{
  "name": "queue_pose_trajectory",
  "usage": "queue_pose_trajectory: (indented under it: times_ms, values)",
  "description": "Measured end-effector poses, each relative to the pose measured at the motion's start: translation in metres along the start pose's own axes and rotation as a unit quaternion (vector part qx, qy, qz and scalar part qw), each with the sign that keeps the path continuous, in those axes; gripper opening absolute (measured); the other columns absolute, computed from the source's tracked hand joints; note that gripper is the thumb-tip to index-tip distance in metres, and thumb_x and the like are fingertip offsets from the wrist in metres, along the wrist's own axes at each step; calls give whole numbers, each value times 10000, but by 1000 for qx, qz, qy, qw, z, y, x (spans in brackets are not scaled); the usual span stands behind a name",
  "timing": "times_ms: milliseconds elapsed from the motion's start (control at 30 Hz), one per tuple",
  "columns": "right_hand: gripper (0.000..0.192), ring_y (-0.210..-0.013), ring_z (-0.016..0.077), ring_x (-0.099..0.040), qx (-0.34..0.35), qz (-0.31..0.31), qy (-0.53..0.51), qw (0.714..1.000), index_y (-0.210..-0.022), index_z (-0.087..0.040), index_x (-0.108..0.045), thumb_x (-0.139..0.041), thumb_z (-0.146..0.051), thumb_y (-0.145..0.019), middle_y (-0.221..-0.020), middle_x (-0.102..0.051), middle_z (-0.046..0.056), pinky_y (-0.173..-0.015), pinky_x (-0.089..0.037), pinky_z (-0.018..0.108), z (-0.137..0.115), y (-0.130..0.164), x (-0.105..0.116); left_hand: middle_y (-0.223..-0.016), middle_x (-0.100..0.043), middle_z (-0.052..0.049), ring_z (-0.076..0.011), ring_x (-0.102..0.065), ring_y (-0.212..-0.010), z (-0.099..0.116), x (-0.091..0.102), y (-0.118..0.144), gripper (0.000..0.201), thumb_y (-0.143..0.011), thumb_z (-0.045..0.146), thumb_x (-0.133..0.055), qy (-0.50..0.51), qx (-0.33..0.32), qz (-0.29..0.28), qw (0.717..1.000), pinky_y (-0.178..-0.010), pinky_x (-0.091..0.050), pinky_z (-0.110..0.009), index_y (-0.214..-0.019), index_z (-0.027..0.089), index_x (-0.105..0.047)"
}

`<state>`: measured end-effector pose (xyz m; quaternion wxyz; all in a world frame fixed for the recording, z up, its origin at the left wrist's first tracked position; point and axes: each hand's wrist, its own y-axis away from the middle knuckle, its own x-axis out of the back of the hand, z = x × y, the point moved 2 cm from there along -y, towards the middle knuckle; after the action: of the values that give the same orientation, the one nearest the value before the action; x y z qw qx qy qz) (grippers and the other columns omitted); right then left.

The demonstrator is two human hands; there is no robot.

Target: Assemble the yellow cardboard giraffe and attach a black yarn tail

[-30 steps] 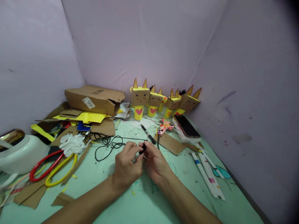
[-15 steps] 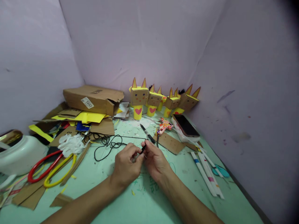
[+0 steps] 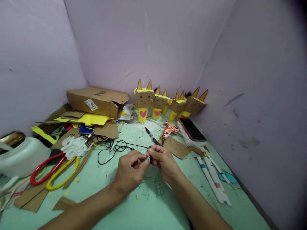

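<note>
My left hand (image 3: 129, 171) and my right hand (image 3: 163, 159) meet over the green table (image 3: 115, 198), fingertips pinched together on a thin black string (image 3: 112, 147). The string runs taut from my fingers leftward to a loose tangle on the table. A small dark piece sits between the fingertips of both hands; I cannot tell what it is. A black pen (image 3: 151, 136) lies just beyond my right hand.
Several yellow-and-cardboard box figures (image 3: 144, 100) stand along the back wall. A phone (image 3: 192, 129) and white marker pens (image 3: 212, 179) lie at the right. Red and yellow scissors (image 3: 51, 172), a cardboard box (image 3: 96, 101), paper scraps and a white jug (image 3: 22, 156) crowd the left.
My right hand has shifted slightly right and away, and the string now runs taut from my fingers to the tangle. My left hand stays pinched close to it.
</note>
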<state>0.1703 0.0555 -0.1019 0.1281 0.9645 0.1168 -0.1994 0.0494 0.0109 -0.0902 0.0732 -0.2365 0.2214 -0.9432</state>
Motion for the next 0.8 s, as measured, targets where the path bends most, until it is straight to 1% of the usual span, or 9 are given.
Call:
queue_pose_trajectory:
  times_ms: [133,167,233,300,367,433,600,700,800]
  values:
    - [225,-309,21,-363,-29,-31,43,998,-585,-127,-608,-770,-273,-527,-529,-634,-6,-344,-181,176,-3,-1,3,-843,-641,-81,-112,-569,-628,-1,18,-4,132,-758,122,-562,-64,-119,112,985,-541,-447,-206,-836,123,-668]
    - [232,-310,26,-379,-38,-41,46,997,-589,-126,-606,-772,-274,-521,-525,-634,-1,-341,-195,172,-3,-1,2,-890,-647,-95,-128,-599,-704,-2,20,-6,146,-767,113,-554,-81,-139,105,981,-606,-470,-215,-849,125,-674]
    - [254,-320,33,-406,-53,-62,46,996,-593,-122,-603,-782,-281,-509,-509,-624,1,-344,-230,163,-2,0,0,-905,-666,-97,-152,-623,-796,-5,23,-10,161,-783,110,-539,-108,-173,42,978,-696,-481,-233,-849,136,-684]
    - [277,-335,31,-419,-64,-80,36,994,-606,-120,-602,-792,-294,-504,-511,-613,-2,-349,-250,152,-3,2,-2,-805,-681,-73,-145,-627,-728,-9,24,-13,172,-801,126,-518,-127,-186,-27,974,-663,-476,-230,-825,147,-688]
    - [308,-342,24,-411,-70,-96,16,993,-641,-128,-604,-800,-321,-501,-519,-596,-15,-348,-252,144,-7,3,-2,-673,-658,-48,-135,-602,-625,-13,27,-17,197,-817,151,-493,-149,-170,-56,973,-590,-454,-227,-783,151,-687]
    - [347,-346,12,-388,-69,-109,-8,992,-683,-147,-604,-810,-347,-489,-520,-564,-41,-343,-254,132,-13,5,0,-624,-635,-43,-137,-582,-593,-18,32,-22,223,-825,180,-478,-180,-134,-53,973,-573,-437,-234,-751,149,-685]
    - [347,-433,1,-415,-48,-115,-154,980,-703,-155,-615,-844,-194,-445,-557,-524,-58,-390,-354,71,-34,5,13,-747,-694,-50,-164,-619,-711,-42,53,-43,216,-802,191,-479,-266,-34,-37,963,-662,-447,-252,-772,167,-692]
    - [311,-461,3,-442,-14,-125,-213,969,-709,-161,-610,-815,-123,-479,-578,-525,-61,-418,-394,57,-44,4,21,-761,-706,-65,-206,-628,-738,-62,70,-55,226,-759,154,-471,-313,13,-9,950,-669,-449,-289,-749,169,-696]
    - [327,-434,3,-446,62,-115,-274,953,-758,-192,-591,-771,-64,-517,-578,-531,-83,-416,-409,66,-56,7,32,-831,-702,-119,-253,-629,-791,-77,92,-62,276,-733,127,-430,-358,65,48,930,-698,-454,-330,-799,136,-698]
